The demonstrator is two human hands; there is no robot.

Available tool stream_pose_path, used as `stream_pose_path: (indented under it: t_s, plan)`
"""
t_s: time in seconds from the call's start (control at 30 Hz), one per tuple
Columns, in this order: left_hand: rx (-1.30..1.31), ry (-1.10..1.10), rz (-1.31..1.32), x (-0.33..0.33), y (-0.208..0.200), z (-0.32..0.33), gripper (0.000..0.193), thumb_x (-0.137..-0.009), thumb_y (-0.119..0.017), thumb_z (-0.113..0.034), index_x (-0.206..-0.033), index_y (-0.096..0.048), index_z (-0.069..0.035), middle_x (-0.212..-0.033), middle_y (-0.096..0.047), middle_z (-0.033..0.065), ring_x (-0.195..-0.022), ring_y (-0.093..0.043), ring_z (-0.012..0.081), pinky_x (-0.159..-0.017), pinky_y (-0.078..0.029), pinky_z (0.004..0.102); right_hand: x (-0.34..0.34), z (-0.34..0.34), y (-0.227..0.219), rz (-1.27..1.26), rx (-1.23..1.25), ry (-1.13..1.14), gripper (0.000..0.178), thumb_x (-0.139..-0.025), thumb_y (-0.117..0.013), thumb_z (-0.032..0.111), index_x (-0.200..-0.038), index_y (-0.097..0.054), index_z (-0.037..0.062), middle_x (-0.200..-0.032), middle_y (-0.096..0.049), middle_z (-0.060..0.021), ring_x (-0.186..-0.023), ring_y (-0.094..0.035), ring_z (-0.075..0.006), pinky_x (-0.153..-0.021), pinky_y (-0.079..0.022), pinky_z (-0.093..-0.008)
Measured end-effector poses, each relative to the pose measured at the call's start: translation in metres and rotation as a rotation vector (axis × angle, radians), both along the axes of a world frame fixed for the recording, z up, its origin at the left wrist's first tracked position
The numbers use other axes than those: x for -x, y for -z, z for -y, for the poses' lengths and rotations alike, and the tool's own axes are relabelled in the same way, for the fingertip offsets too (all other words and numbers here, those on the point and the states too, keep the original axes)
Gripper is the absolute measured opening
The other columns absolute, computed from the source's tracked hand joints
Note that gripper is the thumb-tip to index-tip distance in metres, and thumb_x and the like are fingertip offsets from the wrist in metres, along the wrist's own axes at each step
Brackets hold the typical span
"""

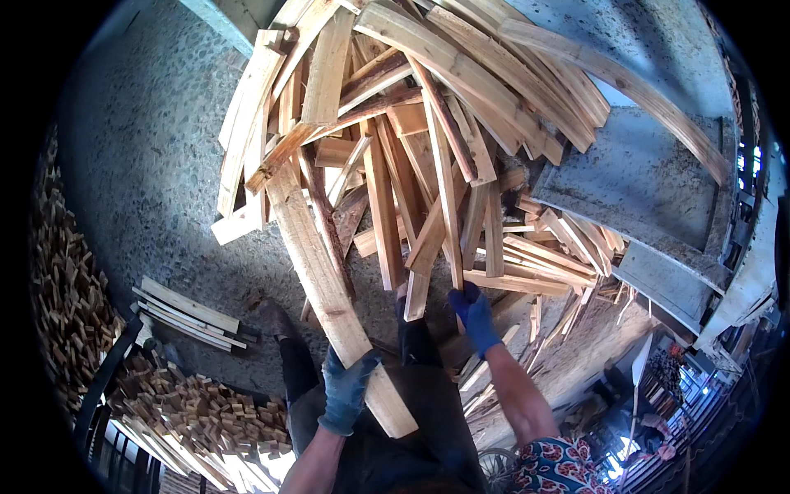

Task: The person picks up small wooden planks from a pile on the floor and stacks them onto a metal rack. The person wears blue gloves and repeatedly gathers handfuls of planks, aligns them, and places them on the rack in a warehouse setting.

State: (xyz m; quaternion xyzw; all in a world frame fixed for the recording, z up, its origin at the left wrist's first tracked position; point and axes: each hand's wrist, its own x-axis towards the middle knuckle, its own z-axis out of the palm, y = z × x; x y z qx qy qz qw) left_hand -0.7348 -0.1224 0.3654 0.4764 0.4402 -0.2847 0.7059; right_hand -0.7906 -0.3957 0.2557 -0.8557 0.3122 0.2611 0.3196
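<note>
1. We are standing over a speckled grey floor [181, 140], with a loose heap of boards [325, 70] lying beyond both hands.
2. Our gloved left hand [344, 391] is clamping a wide plank [311, 255], which is slanting from the heap toward us.
3. Our gloved right hand [475, 317], apart from the left, is touching a narrow strip [448, 214] at its near end; we cannot tell whether it is gripping.
4. Thin slats [189, 309] are lying left of our left hand.

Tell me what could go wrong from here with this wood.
The crisscrossed woodpile may slide toward the nearby legs if the wide plank in the left hand is pulled. The right hand, at the end of a thin stick, might get pinched if pieces shift.
</note>
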Motion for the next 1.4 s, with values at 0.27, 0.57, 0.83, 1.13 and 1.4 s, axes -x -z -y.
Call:
stream_pose_path:
  t_s: [0.27,0.57,0.83,1.13,1.4]
  plan:
    - [0.063,0.019,-0.025,-0.01,-0.033,0.012,0.031,-0.075,-0.069,0.0,-0.103,-0.056,-0.003,-0.085,-0.062,0.0043,-0.073,-0.061,0.0128,-0.066,-0.052,0.0267,0.245,0.215,-0.253,-0.937,0.546,-0.268,0.045,-0.076,-0.066,0.036,-0.11,-0.059,0.0078,-0.102,-0.062,-0.0205,-0.09,-0.063,-0.0356,-0.079,-0.05,-0.0415]
    - [0.061,-0.014,0.261,-0.079,0.012,0.053,0.031,-0.081,-0.067,-0.008,-0.11,-0.056,-0.002,-0.096,-0.064,0.0044,-0.084,-0.06,0.0118,-0.073,-0.05,0.026,-0.074,0.122,-0.013,0.149,-0.395,0.374,0.075,-0.082,-0.07,0.019,-0.138,-0.026,-0.0045,-0.13,-0.043,-0.0134,-0.115,-0.047,-0.0182,-0.1,-0.035,-0.0302]
    - [0.046,0.036,0.392,-0.139,0.108,0.074,0.049,-0.08,-0.068,-0.002,-0.125,-0.046,-0.004,-0.106,-0.059,0.007,-0.093,-0.058,0.0133,-0.077,-0.05,0.0266,-0.117,0.04,0.114,0.361,-0.272,0.388,0.096,-0.07,-0.08,0.021,-0.139,-0.019,-0.0061,-0.123,-0.048,-0.0177,-0.104,-0.052,-0.0199,-0.088,-0.044,-0.0278]
    - [-0.144,0.005,0.46,-0.121,0.148,0.103,0.094,-0.074,-0.076,-0.013,-0.145,-0.013,-0.012,-0.13,-0.043,0.0128,-0.109,-0.051,0.0198,-0.085,-0.049,0.0317,-0.149,0.031,0.033,0.095,-0.6,0.618,0.091,-0.076,-0.075,0.032,-0.141,-0.022,-0.0043,-0.123,-0.05,-0.0123,-0.105,-0.05,-0.0158,-0.088,-0.042,-0.0272]
    - [0.183,0.144,0.321,-0.13,0.155,0.083,0.079,-0.077,-0.073,-0.013,-0.14,-0.027,-0.009,-0.121,-0.051,0.0079,-0.105,-0.052,0.0158,-0.09,-0.045,0.0311,-0.149,0.043,0.102,0.114,-0.788,0.86,0.068,-0.082,-0.064,0.043,-0.135,-0.037,0.01,-0.124,-0.05,-0.008,-0.109,-0.052,-0.0202,-0.09,-0.044,-0.0345]
